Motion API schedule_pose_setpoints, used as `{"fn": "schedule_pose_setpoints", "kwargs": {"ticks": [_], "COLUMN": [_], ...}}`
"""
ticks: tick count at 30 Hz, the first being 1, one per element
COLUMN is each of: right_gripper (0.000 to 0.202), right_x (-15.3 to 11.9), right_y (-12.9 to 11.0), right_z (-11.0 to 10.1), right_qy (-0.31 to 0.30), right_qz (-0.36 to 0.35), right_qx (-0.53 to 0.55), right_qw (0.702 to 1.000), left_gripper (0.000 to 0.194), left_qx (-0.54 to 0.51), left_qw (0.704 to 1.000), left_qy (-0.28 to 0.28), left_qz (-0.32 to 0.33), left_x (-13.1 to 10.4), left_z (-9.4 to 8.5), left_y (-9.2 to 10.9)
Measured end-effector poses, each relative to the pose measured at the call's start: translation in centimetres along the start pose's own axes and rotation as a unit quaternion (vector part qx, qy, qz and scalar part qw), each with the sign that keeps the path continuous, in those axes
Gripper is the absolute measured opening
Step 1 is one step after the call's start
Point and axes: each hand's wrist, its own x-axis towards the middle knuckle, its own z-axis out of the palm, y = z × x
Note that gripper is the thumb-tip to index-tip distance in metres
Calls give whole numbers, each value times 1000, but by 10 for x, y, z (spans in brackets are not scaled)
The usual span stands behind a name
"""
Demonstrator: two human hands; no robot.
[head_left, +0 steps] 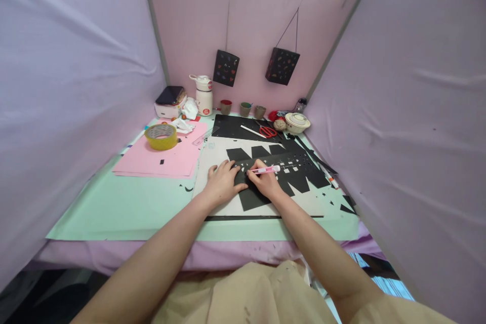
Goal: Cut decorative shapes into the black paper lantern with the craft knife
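A sheet of black card (250, 200) with tab-like flaps and several small cut-out holes lies flat on a white board (212, 154). My left hand (222, 182) rests on the card's left part, palm down with the fingers spread. Held like a pen in my right hand (266, 182) is a slim pink-and-white craft knife (270, 168). Its tip points left and down at the card, close to my left fingers; the blade itself is hidden. Both hands are near the middle of the board.
Pink paper sheets (132, 157) and a yellow tape roll (161, 137) lie left. Behind the board are red-handled scissors (268, 132), a white pen (253, 131), cups (245, 108) and a bottle (204, 101). Black scraps (347, 207) lie right. Decorated black boxes (283, 66) hang behind.
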Motion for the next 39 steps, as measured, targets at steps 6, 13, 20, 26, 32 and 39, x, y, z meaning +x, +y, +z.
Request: {"fn": "schedule_pose_setpoints", "kwargs": {"ticks": [6, 13, 20, 26, 32, 39], "right_gripper": [18, 19, 17, 18, 19, 19], "right_x": [-1, -1, -1, 0, 1, 1], "right_y": [1, 1, 3, 3, 2, 4], "right_z": [0, 0, 1, 1, 1, 2], "right_qy": [-9, -4, 3, 9, 19, 8], "right_qz": [-5, -7, -6, -5, -1, -5], "right_qx": [2, 4, 6, 13, 14, 15], "right_qw": [1000, 1000, 1000, 1000, 1000, 1000], "left_gripper": [53, 54, 53, 52, 51, 50], "left_qx": [-1, -1, 0, 6, 9, 10], "left_qw": [1000, 1000, 1000, 1000, 1000, 1000], "left_qy": [-3, -5, -2, 0, 2, 1], "left_qz": [1, -2, 1, 3, 2, 1], "left_x": [0, 1, 1, 0, 1, 1], "left_z": [0, 1, 1, 1, 2, 1], "left_y": [0, -2, -2, -1, -2, -1]}}
